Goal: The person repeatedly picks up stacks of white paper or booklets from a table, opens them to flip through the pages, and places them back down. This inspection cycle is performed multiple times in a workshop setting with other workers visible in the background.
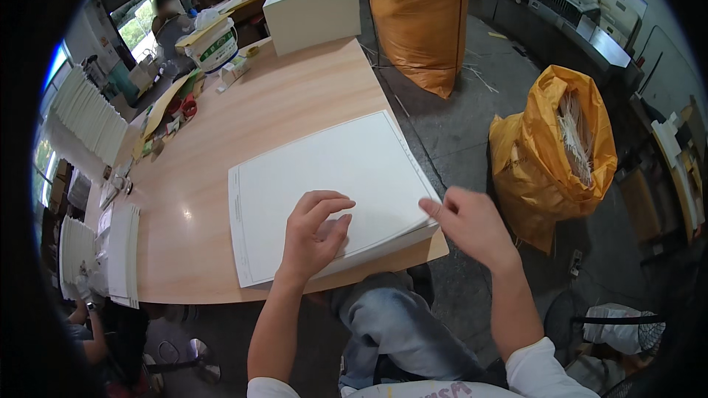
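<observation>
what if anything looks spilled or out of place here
Loose pale strips lie on the floor beside the tall orange bag; they look spilled, since similar strips heap over its top.

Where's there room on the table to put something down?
Bare table lies between the paper stack and the white block, and left of the paper stack, toward the white pile. It's crowded along the far left, by the bucket and cardboard.
</observation>
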